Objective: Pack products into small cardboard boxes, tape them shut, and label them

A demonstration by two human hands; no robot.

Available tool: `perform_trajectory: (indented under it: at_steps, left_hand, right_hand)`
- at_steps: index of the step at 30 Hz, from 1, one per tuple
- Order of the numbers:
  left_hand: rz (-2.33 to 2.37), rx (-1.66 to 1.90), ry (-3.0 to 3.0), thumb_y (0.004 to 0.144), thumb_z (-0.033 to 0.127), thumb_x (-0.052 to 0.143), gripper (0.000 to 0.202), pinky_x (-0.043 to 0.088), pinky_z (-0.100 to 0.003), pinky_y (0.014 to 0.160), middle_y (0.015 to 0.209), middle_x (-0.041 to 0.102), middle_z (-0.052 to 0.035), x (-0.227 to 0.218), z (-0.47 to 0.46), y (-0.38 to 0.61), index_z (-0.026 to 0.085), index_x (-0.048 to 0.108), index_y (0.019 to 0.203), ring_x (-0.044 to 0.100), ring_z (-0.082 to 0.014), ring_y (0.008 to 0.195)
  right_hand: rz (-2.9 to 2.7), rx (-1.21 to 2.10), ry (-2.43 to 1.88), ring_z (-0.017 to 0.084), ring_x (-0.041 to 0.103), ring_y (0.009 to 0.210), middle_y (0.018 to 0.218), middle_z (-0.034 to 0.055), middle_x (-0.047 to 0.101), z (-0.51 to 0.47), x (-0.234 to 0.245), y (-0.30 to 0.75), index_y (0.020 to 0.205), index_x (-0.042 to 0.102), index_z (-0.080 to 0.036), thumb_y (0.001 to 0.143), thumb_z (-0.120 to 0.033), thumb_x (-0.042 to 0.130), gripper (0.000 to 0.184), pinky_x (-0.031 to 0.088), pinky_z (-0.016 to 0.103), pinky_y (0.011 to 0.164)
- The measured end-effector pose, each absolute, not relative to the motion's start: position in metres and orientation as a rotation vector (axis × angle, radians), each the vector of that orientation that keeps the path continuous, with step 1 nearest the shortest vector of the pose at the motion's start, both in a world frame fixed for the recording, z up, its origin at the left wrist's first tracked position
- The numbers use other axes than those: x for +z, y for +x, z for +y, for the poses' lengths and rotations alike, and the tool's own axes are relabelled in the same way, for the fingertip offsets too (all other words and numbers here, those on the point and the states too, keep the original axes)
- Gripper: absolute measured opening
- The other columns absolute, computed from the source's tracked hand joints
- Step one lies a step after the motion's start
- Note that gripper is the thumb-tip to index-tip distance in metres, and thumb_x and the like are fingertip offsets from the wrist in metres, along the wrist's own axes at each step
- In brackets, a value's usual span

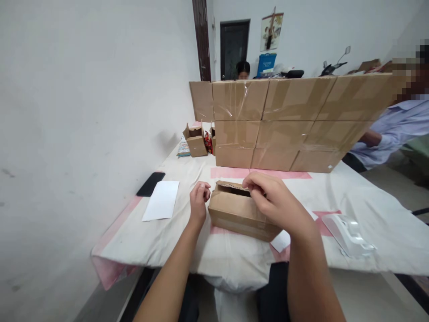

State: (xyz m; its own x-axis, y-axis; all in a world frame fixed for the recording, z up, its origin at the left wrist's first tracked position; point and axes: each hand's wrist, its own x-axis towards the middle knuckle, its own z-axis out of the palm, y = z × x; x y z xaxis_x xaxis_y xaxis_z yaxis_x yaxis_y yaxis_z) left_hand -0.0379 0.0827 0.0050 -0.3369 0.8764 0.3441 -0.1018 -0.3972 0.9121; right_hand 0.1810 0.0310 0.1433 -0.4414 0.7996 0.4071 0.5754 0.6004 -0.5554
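A small cardboard box lies near the front of the cloth-covered surface, its top flap open and its contents hidden. The right hand pinches the flap's edge; the left hand rests loosely curled, holding nothing, just left of the box. Sealed cartons are stacked behind it.

The right hand rests on a small cardboard box. The left hand, curled, sits just beside it. Taped boxes are stacked behind.

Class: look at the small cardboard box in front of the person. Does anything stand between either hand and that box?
Nothing visible does. The right hand already rests on the small cardboard box at its open top, and the left hand is beside its left end with only bare cloth between.
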Motion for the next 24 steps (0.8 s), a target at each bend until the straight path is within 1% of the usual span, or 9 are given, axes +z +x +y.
perform_trajectory:
  at_steps: [6, 10, 13, 18, 24]
  left_hand:
    - [1.123, 1.816, 1.188, 0.092, 0.058, 0.053, 0.042, 0.026, -0.023, 0.049, 0.052, 0.039, 0.0055, 0.000, 0.086, -0.038, 0.018, 0.059, 0.077, 0.033, -0.0098, 0.048]
    - [1.144, 1.776, 1.217, 0.090, 0.060, 0.057, 0.045, 0.028, -0.023, 0.049, 0.053, 0.041, 0.0042, 0.000, 0.084, -0.035, 0.018, 0.061, 0.074, 0.035, -0.0108, 0.050]
    - [1.159, 1.745, 1.248, 0.089, 0.062, 0.058, 0.046, 0.030, -0.024, 0.050, 0.055, 0.042, 0.0035, 0.003, 0.081, -0.033, 0.018, 0.063, 0.074, 0.036, -0.0115, 0.052]
    - [1.174, 1.726, 1.277, 0.089, 0.064, 0.057, 0.048, 0.029, -0.024, 0.050, 0.057, 0.042, 0.0031, 0.005, 0.080, -0.034, 0.018, 0.063, 0.075, 0.037, -0.0120, 0.053]
    - [1.179, 1.707, 1.318, 0.092, 0.063, 0.055, 0.047, 0.029, -0.025, 0.052, 0.058, 0.042, 0.0034, 0.002, 0.081, -0.037, 0.018, 0.062, 0.077, 0.036, -0.0118, 0.054]
  right_hand:
    - [-2.090, 0.447, -1.121, 0.015, 0.055, 0.081, 0.087, -0.0022, 0.063, 0.033, 0.145, 0.187, 0.087, 0.055, -0.022, 0.091, -0.006, 0.044, 0.020, 0.039, 0.029, 0.070]
    - [-2.094, 0.428, -1.144, 0.017, 0.055, 0.081, 0.086, -0.0010, 0.063, 0.038, 0.145, 0.186, 0.088, 0.055, -0.021, 0.091, -0.007, 0.043, 0.018, 0.039, 0.030, 0.071]
    - [-2.151, 0.451, -1.177, 0.018, 0.056, 0.083, 0.089, 0.0001, 0.064, 0.042, 0.144, 0.184, 0.088, 0.055, -0.022, 0.091, -0.008, 0.043, 0.018, 0.038, 0.030, 0.071]
    - [-2.235, 0.490, -1.218, 0.019, 0.058, 0.092, 0.103, 0.0037, 0.066, 0.050, 0.133, 0.185, 0.091, 0.057, -0.021, 0.084, -0.004, 0.044, 0.023, 0.040, 0.031, 0.076]
    - [-2.246, 0.473, -1.277, 0.019, 0.057, 0.088, 0.099, 0.0029, 0.066, 0.055, 0.129, 0.189, 0.094, 0.059, -0.021, 0.085, -0.006, 0.045, 0.023, 0.039, 0.030, 0.072]
